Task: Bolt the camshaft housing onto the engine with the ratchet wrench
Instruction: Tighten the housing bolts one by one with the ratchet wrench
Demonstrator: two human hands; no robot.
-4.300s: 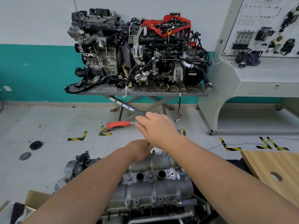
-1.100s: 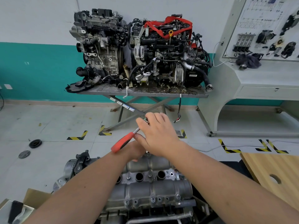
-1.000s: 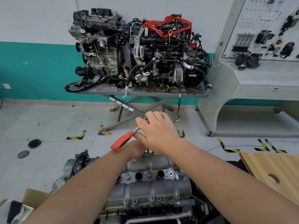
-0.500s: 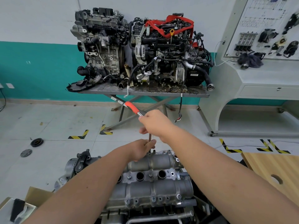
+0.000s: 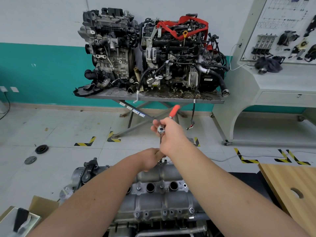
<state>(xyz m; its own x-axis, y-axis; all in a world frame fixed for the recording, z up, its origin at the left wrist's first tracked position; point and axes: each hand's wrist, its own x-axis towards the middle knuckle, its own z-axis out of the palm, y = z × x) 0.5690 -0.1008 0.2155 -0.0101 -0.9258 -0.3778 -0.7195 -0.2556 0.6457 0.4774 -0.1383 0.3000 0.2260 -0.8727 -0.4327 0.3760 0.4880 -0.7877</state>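
Right now a bolt at the far edge of the housing [image 5: 159, 190] is being run down with the ratchet [image 5: 168, 119]. The housing sits on the engine [image 5: 153, 218] just below the camera, and several bolts show along its near edge and middle row; how tight they are cannot be told. The right hand [image 5: 171, 134] is curled round the ratchet's head, with the red handle pointing up and away to the right. A thin extension [image 5: 160, 141] drops from the head to the housing's far edge. The left hand [image 5: 150, 159] has its fingers curled round the lower end of the extension, seemingly steadying the socket on a bolt, though the bolt itself is hidden.

Judging by this, the next move calls for swinging the handle back for a fresh stroke while the left hand keeps the extension upright, so the socket does not tip off.

Half a second ago the red handle pointed up and left; a second ago it lay low to the left, beside the left wrist. It has swept clockwise since, while the left hand has stayed put.
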